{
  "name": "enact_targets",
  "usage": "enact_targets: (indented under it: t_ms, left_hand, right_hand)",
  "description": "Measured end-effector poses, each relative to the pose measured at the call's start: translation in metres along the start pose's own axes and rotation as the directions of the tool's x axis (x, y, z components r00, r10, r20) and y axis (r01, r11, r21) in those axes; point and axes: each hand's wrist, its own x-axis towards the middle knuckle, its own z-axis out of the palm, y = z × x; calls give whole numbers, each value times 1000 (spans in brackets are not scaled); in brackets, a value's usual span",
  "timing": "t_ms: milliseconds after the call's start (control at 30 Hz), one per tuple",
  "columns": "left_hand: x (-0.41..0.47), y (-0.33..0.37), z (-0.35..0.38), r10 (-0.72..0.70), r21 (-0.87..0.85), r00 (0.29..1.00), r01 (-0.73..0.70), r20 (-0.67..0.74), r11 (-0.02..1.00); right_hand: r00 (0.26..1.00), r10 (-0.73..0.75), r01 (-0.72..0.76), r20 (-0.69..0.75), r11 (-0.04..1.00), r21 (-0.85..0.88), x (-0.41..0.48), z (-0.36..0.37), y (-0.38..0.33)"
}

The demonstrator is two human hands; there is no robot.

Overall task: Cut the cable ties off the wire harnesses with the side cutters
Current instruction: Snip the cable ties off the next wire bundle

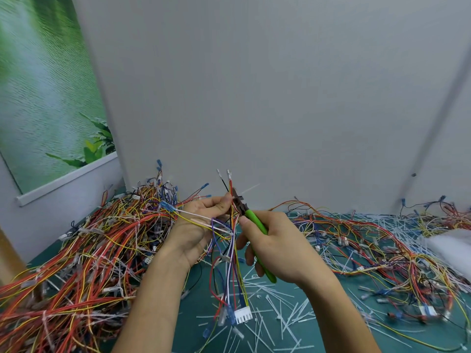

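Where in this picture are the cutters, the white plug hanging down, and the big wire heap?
side cutters point(255, 222), head view, on the green handle.
white plug point(243, 315), head view, middle of its housing.
wire heap point(84, 250), head view, red wires near its middle, at the left.

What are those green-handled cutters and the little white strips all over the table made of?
Side cutters: dark metal head, probably steel, with glossy green handles that look plastic or rubber-coated. Cut cable ties: thin, stiff, whitish translucent strips, likely nylon plastic.
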Motion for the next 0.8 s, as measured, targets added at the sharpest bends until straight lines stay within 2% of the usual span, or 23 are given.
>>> enact_targets:
  t_ms: [233,400,567,800]
  left_hand:
    - [-1,-1,6,48,2,999,-48,-9,999]
    - [-4,2,8,32,-2,999,-32,15,999]
    - [-5,2,9,32,-4,999,-32,-8,999]
    - [-6,2,13,83,66,996,-82,-21,994]
  right_hand:
    - [1000,-14,13,-11,997,-73,-2,-2,-3]
    - [1000,-26,24,-3,971,-237,-6,-5,-3]
    - [999,-25,30,23,971,-237,-8,-5,-3]
    - [997,-54,42,-48,972,-230,-8,-4,-5]
